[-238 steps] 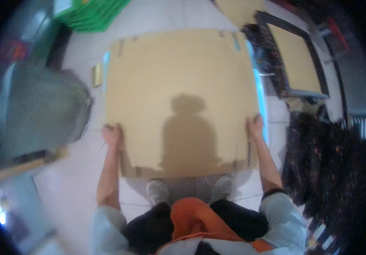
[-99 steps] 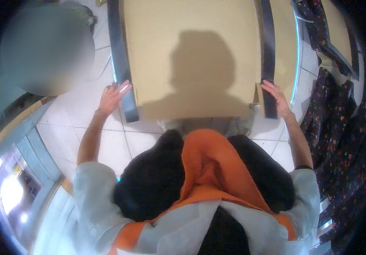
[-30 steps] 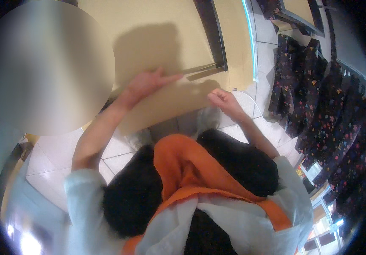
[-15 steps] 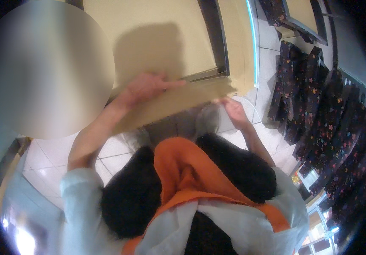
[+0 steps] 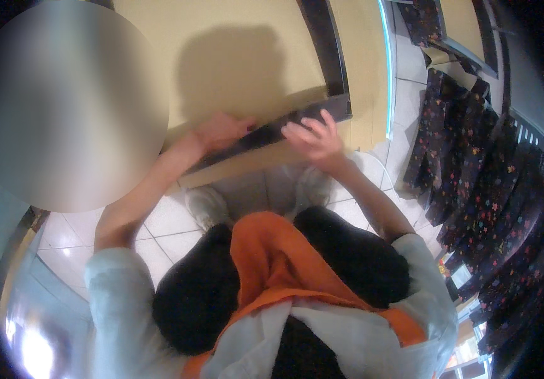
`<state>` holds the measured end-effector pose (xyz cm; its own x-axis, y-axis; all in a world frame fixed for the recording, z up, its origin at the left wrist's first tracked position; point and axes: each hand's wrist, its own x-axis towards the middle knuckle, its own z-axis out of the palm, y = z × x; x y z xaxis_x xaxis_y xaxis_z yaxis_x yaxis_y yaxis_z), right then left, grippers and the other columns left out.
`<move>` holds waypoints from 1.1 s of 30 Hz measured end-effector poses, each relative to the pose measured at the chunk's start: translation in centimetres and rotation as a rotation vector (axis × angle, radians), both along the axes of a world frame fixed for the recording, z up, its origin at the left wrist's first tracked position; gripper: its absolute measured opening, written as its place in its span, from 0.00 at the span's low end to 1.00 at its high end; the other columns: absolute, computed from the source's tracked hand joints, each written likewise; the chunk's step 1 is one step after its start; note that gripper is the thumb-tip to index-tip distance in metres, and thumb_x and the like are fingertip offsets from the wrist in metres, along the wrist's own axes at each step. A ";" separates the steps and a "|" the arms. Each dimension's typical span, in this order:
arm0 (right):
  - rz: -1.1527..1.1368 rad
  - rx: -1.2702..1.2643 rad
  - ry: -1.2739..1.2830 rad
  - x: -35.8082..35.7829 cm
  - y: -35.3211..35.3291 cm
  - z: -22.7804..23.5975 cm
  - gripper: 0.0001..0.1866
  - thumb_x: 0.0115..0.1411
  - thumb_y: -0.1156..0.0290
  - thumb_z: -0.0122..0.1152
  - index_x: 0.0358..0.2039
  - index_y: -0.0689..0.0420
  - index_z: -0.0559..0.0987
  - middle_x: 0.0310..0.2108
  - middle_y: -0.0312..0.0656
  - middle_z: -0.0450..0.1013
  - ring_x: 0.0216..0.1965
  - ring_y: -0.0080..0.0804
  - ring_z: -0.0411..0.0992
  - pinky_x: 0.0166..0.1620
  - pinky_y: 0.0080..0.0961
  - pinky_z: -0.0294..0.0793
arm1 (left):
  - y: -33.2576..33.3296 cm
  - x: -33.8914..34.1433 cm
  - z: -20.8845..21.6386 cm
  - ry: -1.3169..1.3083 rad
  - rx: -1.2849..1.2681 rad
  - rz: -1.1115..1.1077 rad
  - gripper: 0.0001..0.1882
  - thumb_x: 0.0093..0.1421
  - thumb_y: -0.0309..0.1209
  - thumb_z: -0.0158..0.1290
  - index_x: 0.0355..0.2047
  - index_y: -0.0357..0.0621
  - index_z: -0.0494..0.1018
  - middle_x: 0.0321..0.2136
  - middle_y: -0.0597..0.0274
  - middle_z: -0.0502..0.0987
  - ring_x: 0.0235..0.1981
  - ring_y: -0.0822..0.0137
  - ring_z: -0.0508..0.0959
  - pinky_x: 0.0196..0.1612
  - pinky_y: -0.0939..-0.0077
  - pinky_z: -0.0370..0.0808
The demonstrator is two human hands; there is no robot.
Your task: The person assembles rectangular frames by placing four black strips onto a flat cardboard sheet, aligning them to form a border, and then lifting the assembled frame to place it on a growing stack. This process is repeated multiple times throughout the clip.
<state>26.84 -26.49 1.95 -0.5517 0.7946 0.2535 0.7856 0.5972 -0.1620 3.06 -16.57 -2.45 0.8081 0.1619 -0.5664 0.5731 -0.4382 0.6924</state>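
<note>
A broad tan sheet, seemingly cardboard [image 5: 221,76], lies before me, edged by a dark strip [image 5: 334,54] on its right. Another dark strip [image 5: 221,155] borders its near side. My left hand [image 5: 224,131] rests against the sheet beside this near strip, fingers pointing right and fairly flat. Over the strip's right part is my right hand [image 5: 315,138], its fingers apart and slightly bent, holding nothing. Whether its fingertips touch the strip I cannot tell. Along the near edge, a narrow tan flap [image 5: 247,163] shows below the dark strip.
Dark flowered cloth pieces [image 5: 461,164] hang or lie in a row at the right, next to another dark-edged tan panel [image 5: 464,28]. White floor tiles [image 5: 165,218] and my shoes [image 5: 206,205] show below. A large blurred disc covers the upper left.
The tan flap, which both hands held raised over the near side, is now lowered, exposing the dark strip. My right hand has let go and moved left over the strip.
</note>
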 end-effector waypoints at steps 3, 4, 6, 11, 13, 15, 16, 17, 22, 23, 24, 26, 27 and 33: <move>-0.044 -0.045 0.026 -0.8 0.8 -0.3 0.22 0.44 0.70 0.55 0.44 0.49 0.74 0.46 0.30 0.65 0.44 0.28 0.64 0.54 0.43 0.57 | -0.3 -2.1 -1.6 -0.173 -0.195 0.377 0.30 0.61 0.50 0.36 0.59 0.49 0.51 0.51 0.52 0.64 0.48 0.55 0.68 0.52 0.67 0.63; -0.061 -0.054 0.025 -0.8 0.9 -0.4 0.22 0.45 0.71 0.53 0.45 0.48 0.74 0.47 0.29 0.65 0.46 0.28 0.63 0.55 0.42 0.57 | 0.1 -2.5 -1.3 -0.177 -0.323 0.454 0.30 0.61 0.50 0.36 0.59 0.49 0.52 0.51 0.52 0.64 0.49 0.55 0.67 0.53 0.68 0.62; -0.088 -0.133 0.015 -0.9 1.1 -0.5 0.23 0.45 0.72 0.52 0.45 0.51 0.73 0.47 0.32 0.65 0.46 0.29 0.63 0.55 0.41 0.56 | 0.8 -3.7 -0.1 -0.172 -0.575 0.614 0.30 0.61 0.51 0.36 0.59 0.48 0.52 0.51 0.51 0.65 0.51 0.57 0.65 0.55 0.69 0.60; -0.142 -0.235 -0.012 -1.4 1.4 -1.5 0.26 0.45 0.72 0.51 0.49 0.54 0.69 0.47 0.36 0.65 0.48 0.31 0.62 0.56 0.39 0.52 | 0.0 -9.0 1.8 -0.059 -0.821 0.992 0.25 0.60 0.41 0.40 0.55 0.41 0.57 0.51 0.49 0.63 0.54 0.55 0.61 0.57 0.68 0.56; -0.169 -0.250 -0.046 -1.5 1.5 -1.4 0.26 0.45 0.73 0.51 0.49 0.53 0.68 0.48 0.36 0.64 0.49 0.31 0.61 0.56 0.39 0.51 | -2.5 -8.0 5.9 0.059 -0.004 0.908 0.27 0.57 0.40 0.43 0.54 0.42 0.58 0.51 0.52 0.64 0.55 0.58 0.61 0.58 0.68 0.54; -0.174 -0.255 -0.084 -1.6 1.6 -1.4 0.28 0.42 0.70 0.54 0.48 0.53 0.68 0.48 0.35 0.64 0.50 0.31 0.61 0.55 0.38 0.51 | -7.0 -5.8 9.2 0.113 0.540 0.670 0.26 0.53 0.37 0.46 0.52 0.43 0.60 0.51 0.54 0.64 0.54 0.59 0.62 0.58 0.66 0.55; -0.176 -0.240 -0.104 -1.6 1.7 -1.6 0.29 0.40 0.67 0.58 0.48 0.53 0.68 0.47 0.34 0.64 0.50 0.30 0.60 0.55 0.38 0.52 | -9.3 -5.1 8.7 0.107 0.686 0.499 0.24 0.51 0.35 0.47 0.50 0.43 0.62 0.50 0.54 0.65 0.54 0.58 0.62 0.57 0.63 0.56; -0.179 -0.229 -0.125 -1.8 1.5 -1.6 0.31 0.37 0.65 0.62 0.47 0.52 0.69 0.47 0.34 0.64 0.51 0.29 0.60 0.55 0.38 0.52 | -11.8 -5.6 5.8 0.111 0.858 0.450 0.23 0.51 0.34 0.47 0.49 0.44 0.63 0.49 0.54 0.65 0.53 0.58 0.63 0.56 0.62 0.57; -0.088 -0.209 -0.226 -1.0 2.4 -0.9 0.31 0.37 0.65 0.64 0.46 0.51 0.68 0.46 0.35 0.63 0.49 0.31 0.61 0.51 0.35 0.56 | -12.7 -5.7 1.8 0.066 1.145 0.554 0.21 0.50 0.33 0.47 0.46 0.46 0.66 0.44 0.56 0.68 0.47 0.57 0.67 0.48 0.63 0.64; -0.073 -0.234 -0.226 -0.6 2.1 -0.8 0.29 0.38 0.65 0.63 0.45 0.51 0.69 0.44 0.36 0.64 0.48 0.31 0.61 0.50 0.34 0.57 | -12.7 -5.7 1.7 0.102 1.115 0.576 0.20 0.50 0.33 0.47 0.44 0.46 0.66 0.42 0.57 0.69 0.45 0.58 0.68 0.45 0.64 0.66; -0.066 -0.252 -0.226 -0.3 2.3 -0.6 0.27 0.39 0.65 0.62 0.44 0.50 0.69 0.42 0.36 0.65 0.47 0.32 0.62 0.49 0.34 0.57 | -12.1 -5.7 1.8 0.131 1.092 0.593 0.18 0.49 0.33 0.48 0.43 0.46 0.67 0.40 0.58 0.70 0.43 0.59 0.69 0.43 0.65 0.67; -0.031 -0.272 -0.342 0.2 3.3 -0.7 0.26 0.38 0.65 0.64 0.41 0.50 0.69 0.40 0.37 0.65 0.43 0.32 0.63 0.46 0.33 0.58 | -10.8 -6.2 2.4 0.177 0.938 0.552 0.15 0.47 0.35 0.52 0.35 0.45 0.67 0.31 0.60 0.70 0.37 0.61 0.71 0.35 0.65 0.67; -0.020 -0.324 -0.382 0.3 3.8 -0.3 0.26 0.38 0.64 0.65 0.40 0.51 0.69 0.39 0.37 0.65 0.42 0.33 0.64 0.45 0.33 0.59 | -10.1 -6.7 2.9 0.187 0.812 0.514 0.15 0.46 0.36 0.53 0.33 0.45 0.67 0.30 0.60 0.70 0.36 0.61 0.71 0.34 0.64 0.67; -0.005 -0.282 -0.413 3.2 4.7 1.1 0.25 0.39 0.61 0.66 0.38 0.53 0.69 0.36 0.39 0.67 0.44 0.34 0.64 0.55 0.46 0.52 | -9.5 -9.0 4.6 0.281 0.707 0.523 0.18 0.43 0.39 0.58 0.32 0.45 0.67 0.30 0.59 0.71 0.37 0.62 0.71 0.51 0.57 0.60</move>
